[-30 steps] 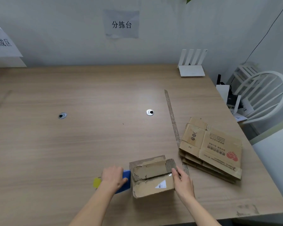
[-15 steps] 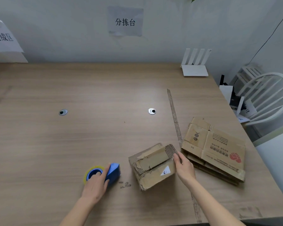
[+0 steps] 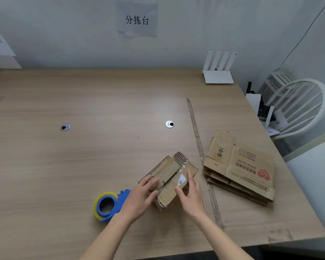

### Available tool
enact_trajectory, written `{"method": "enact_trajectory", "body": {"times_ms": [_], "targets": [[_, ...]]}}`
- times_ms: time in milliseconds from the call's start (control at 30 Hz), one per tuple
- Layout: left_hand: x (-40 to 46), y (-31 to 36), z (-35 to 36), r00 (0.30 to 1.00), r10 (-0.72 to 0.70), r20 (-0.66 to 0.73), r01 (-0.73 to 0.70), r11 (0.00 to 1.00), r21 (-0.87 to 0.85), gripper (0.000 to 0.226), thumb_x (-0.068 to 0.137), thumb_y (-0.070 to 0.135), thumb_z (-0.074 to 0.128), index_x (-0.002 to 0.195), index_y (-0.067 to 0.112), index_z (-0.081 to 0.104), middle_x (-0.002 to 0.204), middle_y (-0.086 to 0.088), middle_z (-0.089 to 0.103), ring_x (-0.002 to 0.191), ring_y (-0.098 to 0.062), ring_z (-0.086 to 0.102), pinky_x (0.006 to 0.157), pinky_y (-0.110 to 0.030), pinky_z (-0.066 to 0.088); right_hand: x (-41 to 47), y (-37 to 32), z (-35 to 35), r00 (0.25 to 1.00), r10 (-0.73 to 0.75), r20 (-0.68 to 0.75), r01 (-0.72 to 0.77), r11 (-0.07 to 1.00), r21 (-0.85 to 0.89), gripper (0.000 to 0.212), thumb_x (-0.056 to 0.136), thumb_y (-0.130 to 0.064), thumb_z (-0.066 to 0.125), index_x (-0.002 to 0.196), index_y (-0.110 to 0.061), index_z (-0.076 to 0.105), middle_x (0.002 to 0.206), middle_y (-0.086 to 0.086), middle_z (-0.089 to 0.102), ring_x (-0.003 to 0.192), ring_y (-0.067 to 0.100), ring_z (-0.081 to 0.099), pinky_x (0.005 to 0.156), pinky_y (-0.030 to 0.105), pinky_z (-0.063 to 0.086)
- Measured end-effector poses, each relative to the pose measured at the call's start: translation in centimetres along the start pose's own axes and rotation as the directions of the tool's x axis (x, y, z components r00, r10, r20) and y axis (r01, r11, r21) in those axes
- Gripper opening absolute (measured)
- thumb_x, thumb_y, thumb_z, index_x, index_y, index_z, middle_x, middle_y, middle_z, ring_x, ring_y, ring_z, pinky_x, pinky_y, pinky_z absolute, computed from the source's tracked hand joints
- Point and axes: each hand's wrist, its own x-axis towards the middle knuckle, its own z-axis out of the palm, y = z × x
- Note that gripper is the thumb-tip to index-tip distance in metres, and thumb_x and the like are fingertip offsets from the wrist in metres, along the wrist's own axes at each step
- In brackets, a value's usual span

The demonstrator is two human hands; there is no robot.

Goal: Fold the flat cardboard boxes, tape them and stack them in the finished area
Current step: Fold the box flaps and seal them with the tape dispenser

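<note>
Wooden table [image 3: 83, 166]: cardboard box [image 3: 169, 177] between both hands' fingers [image 3: 150, 182].

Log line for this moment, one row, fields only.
left hand: on box, open | right hand: on box, open | folded box: table, untaped | tape dispenser: set down left | flat stack: right

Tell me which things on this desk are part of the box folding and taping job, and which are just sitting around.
Part of the job:
- small cardboard box, both hands on it
- stack of flat boxes
- blue tape dispenser

Just lying about:
- white router
- white chair
- wall sign
</note>
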Motion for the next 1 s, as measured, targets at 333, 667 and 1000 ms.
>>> {"method": "enact_trajectory", "body": {"times_ms": [333, 667, 1000], "targets": [[0.7, 0.6, 1.8, 0.996, -0.054, 0.066, 0.051, 0.998, 0.044, 0.081, 0.087, 0.052, 0.07, 0.154, 0.044, 0.024, 0.125, 0.014, 0.047, 0.108, -0.004, 0.053, 0.094, -0.027, 0.049, 2.8, 0.5, 0.6, 0.944, -0.21, 0.253, 0.229, 0.972, -0.048, 0.058, 0.102, -0.028, 0.054, 0.153, -0.043, 0.031, 0.167, -0.006, 0.017, 0.154, 0.006, 0.005, 0.124, 0.028, 0.012], [0.2, 0.9, 1.1, 0.99, -0.09, 0.108, 0.061, 0.968, 0.245, 0.073, 0.084, 0.075, 0.053, 0.149, 0.055, 0.028, 0.123, 0.014, 0.045, 0.103, -0.007, 0.057, 0.084, -0.028, 0.052, 2.0, 1.1, 1.5, 0.946, -0.231, 0.228, 0.24, 0.971, -0.011, 0.062, 0.097, -0.041, 0.058, 0.147, -0.061, 0.028, 0.167, -0.011, 0.015, 0.153, 0.001, 0.008, 0.125, 0.041, 0.021], [-4.1, -5.8, -2.5, 0.915, -0.374, -0.153, 0.395, 0.748, 0.533, 0.098, 0.075, 0.084, 0.054, 0.155, 0.035, 0.026, 0.11, -0.002, 0.056, 0.094, -0.021, 0.058, 0.077, -0.033, 0.046, 2.6, -0.8, 0.6, 0.972, -0.196, 0.131, 0.217, 0.96, -0.177, 0.057, 0.098, -0.057, 0.051, 0.146, -0.065, 0.023, 0.168, -0.011, 0.004, 0.154, 0.01, 0.011, 0.118, 0.044, 0.027]]}}
